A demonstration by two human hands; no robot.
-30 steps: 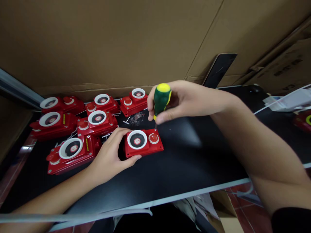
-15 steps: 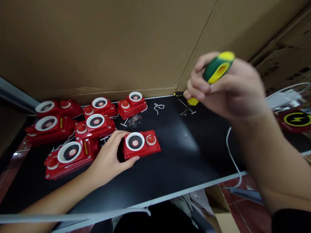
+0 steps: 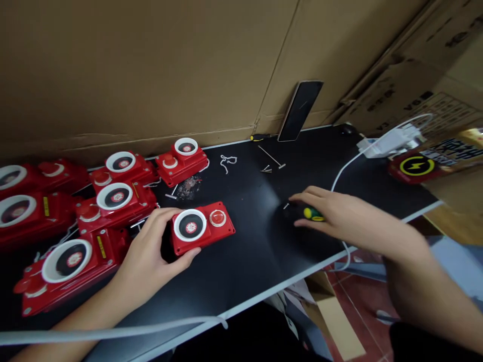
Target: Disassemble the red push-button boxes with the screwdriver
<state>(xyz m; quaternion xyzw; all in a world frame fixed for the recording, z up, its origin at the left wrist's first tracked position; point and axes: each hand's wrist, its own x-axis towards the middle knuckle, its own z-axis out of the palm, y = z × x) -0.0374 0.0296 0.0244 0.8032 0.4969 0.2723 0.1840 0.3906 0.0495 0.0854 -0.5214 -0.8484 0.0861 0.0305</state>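
My left hand (image 3: 156, 246) grips the left end of a red alarm unit (image 3: 222, 234) with a white-rimmed horn and a small red lamp, lying on the black tabletop. In the unit's corners are dark holes. My right hand (image 3: 328, 208) is low over the table to the right, with a green and yellow screwdriver (image 3: 313, 214) tucked in its palm; the shaft is not visible. Thumb and forefinger stretch toward a small screw (image 3: 286, 205) on the tabletop; whether they touch it I cannot tell.
More red alarm units (image 3: 64, 266) crowd the left side. Further back lie white string (image 3: 228, 162), several screws (image 3: 266, 169), a T-handled hex key (image 3: 272, 157) and a small screwdriver (image 3: 259, 137). A phone (image 3: 301, 110) leans on the cardboard. A white cable (image 3: 347, 168) crosses the right side.
My right hand has come down from high up with the screwdriver to the tabletop by the small screw. My left hand stays on the alarm unit. The view has shifted right.
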